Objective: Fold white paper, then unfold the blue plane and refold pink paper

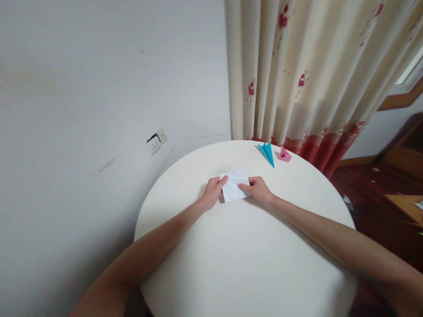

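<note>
A small white sheet of paper (234, 188) with crease lines is held between my two hands, slightly tilted, just over the table. My left hand (213, 192) pinches its left edge, thumb on top and fingers underneath. On the opposite side my right hand (259, 190) grips the right edge, its thumb lying across the paper's face. The fingers under the sheet are mostly hidden. Beyond my right hand lie a blue folded paper plane (268, 154) and a pink folded paper piece (284, 155), both apart from my hands.
The round white table (244, 255) stands close to a grey-white wall (99, 88) with a socket (153, 145) on it. A cream curtain with red flowers (274, 79) hangs behind the far edge. Paper scraps (346, 200) lie on the dark floor at right.
</note>
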Demonstrator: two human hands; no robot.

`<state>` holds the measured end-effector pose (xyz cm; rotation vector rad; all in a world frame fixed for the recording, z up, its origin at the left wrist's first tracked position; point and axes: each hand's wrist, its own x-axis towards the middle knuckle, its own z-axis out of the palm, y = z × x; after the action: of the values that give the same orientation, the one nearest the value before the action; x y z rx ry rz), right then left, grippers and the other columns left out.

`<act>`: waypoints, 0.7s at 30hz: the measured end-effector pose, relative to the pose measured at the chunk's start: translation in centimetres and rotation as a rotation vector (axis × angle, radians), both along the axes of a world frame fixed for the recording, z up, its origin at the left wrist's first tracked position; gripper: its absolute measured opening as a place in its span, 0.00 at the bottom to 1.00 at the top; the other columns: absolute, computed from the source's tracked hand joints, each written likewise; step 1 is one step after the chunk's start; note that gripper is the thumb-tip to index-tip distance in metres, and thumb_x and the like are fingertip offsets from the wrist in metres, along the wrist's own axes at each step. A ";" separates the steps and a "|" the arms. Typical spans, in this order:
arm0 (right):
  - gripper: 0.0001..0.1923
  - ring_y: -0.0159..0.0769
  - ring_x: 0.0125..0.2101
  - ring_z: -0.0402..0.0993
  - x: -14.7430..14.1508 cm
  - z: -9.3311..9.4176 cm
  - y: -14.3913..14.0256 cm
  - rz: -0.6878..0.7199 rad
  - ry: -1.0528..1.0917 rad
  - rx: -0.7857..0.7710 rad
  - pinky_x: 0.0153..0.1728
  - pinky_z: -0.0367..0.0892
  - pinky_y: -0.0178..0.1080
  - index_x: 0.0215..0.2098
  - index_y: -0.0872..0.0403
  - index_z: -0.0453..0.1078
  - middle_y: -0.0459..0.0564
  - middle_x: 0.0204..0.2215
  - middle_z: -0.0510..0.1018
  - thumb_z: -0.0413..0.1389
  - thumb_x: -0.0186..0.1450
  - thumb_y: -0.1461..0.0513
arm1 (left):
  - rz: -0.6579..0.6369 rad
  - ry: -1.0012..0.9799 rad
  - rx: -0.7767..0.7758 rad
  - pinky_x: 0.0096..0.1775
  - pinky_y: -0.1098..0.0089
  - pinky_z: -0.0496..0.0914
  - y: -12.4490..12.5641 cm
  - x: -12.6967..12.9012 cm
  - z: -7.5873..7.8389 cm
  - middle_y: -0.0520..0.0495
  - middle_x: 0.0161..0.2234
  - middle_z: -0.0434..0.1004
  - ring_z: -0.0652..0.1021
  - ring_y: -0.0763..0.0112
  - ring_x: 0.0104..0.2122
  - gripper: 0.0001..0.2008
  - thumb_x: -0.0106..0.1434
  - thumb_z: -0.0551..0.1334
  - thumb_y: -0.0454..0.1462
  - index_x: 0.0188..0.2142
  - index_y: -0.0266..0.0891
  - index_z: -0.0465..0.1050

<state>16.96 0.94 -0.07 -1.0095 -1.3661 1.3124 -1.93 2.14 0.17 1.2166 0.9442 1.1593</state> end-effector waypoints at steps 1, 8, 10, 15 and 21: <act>0.25 0.36 0.27 0.71 0.1 -0.1 0.1 -0.007 -0.003 -0.016 0.28 0.64 0.37 0.32 0.63 0.77 0.54 0.29 0.79 0.66 0.49 0.48 | -0.003 -0.028 -0.009 0.33 0.69 0.68 0.0 0.0 0.1 0.43 0.30 0.80 0.77 0.65 0.30 0.25 0.53 0.68 0.54 0.34 0.31 0.78; 0.25 0.34 0.24 0.70 0.2 -0.2 0.1 -0.012 0.019 -0.037 0.25 0.62 0.35 0.32 0.62 0.79 0.53 0.26 0.79 0.66 0.49 0.48 | 0.038 -0.084 -0.007 0.37 0.67 0.70 -0.3 -0.1 1.0 0.42 0.31 0.81 0.78 0.65 0.31 0.22 0.52 0.70 0.51 0.32 0.32 0.79; 0.23 0.33 0.24 0.70 0.2 -0.2 0.0 -0.001 0.028 -0.040 0.26 0.62 0.35 0.32 0.62 0.79 0.52 0.26 0.80 0.66 0.50 0.50 | 0.015 -0.045 -0.006 0.38 0.65 0.71 -0.3 -0.1 0.8 0.41 0.32 0.82 0.79 0.64 0.32 0.22 0.50 0.72 0.50 0.33 0.31 0.79; 0.20 0.33 0.23 0.70 0.0 -0.5 -0.2 0.031 0.013 -0.064 0.25 0.62 0.35 0.31 0.63 0.79 0.52 0.26 0.80 0.67 0.50 0.52 | 0.012 0.101 0.011 0.34 0.66 0.71 -0.7 0.1 0.4 0.39 0.32 0.82 0.79 0.62 0.30 0.21 0.48 0.74 0.47 0.33 0.30 0.81; 0.21 0.33 0.23 0.71 -0.1 -0.5 -0.2 0.038 0.025 -0.075 0.24 0.63 0.35 0.32 0.64 0.78 0.54 0.27 0.81 0.67 0.50 0.53 | 0.014 0.071 0.014 0.35 0.65 0.70 -0.5 0.0 0.5 0.40 0.30 0.82 0.79 0.62 0.29 0.21 0.50 0.72 0.49 0.32 0.31 0.81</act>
<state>16.88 0.75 -0.56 -1.0181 -1.3318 1.4094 -1.89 1.65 0.64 1.2711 0.9999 1.1418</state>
